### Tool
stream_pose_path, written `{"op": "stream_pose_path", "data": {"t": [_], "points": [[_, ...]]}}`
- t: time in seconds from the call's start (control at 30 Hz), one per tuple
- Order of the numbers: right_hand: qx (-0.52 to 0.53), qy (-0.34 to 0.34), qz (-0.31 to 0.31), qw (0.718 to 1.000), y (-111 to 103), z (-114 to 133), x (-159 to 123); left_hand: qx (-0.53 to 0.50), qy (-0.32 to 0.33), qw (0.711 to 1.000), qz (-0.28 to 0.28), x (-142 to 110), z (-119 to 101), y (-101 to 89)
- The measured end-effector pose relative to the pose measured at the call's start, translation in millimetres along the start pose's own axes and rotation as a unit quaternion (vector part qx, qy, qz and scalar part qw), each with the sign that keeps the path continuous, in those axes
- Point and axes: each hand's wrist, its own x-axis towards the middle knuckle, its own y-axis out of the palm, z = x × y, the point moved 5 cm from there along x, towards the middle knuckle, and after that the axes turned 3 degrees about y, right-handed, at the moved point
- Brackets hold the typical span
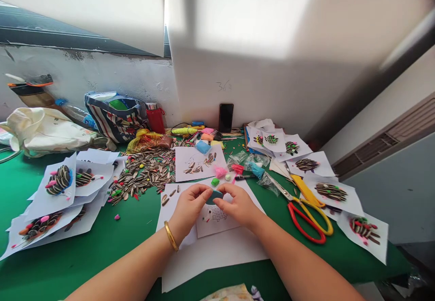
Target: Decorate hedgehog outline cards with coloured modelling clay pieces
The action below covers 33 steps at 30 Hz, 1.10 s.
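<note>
Green tabletop (84,265), paper edge (217,269) below wrists; left hand (190,206), right hand (239,203) pinching teal clay (215,197).

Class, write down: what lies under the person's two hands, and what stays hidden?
A white paper sheet with a printed line drawing lies there. The left hand, right hand and teal clay lump hide its upper part.

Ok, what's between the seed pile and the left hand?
Between the seed pile and left hand, the head view shows a few loose seeds on white paper.
</note>
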Motion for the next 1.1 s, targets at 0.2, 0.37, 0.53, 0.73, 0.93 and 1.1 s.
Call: {"op": "stream_pose_path", "data": {"t": [0.2,0.37,0.53,0.73,0.93,1.1], "points": [[-0.002,0.021,0.003,1.0,3.6,-5.4,-0.1,0.0,-0.006,1.0,0.001,1.8,7.3,1.9],[-0.003,0.006,-0.003,1.0,2.2,-1.3,0.9,0.02,0.005,1.0,0.004,1.4,8.4,2.4],[-0.011,0.0,0.0,1.0,2.3,-1.7,1.4,0.03,0.025,0.999,0.0,1.3,6.0,1.3],[-0.008,0.0,0.012,1.0,3.4,-0.8,0.3,0.033,0.025,0.999,-0.006,1.5,3.3,1.2],[-0.036,-0.003,0.006,0.999,4.1,-2.4,0.8,0.028,0.01,1.0,0.004,1.0,5.8,3.2],[-0.013,0.01,0.002,1.0,3.5,-3.4,-0.1,0.036,0.015,0.999,0.0,1.0,4.7,2.1]]}}
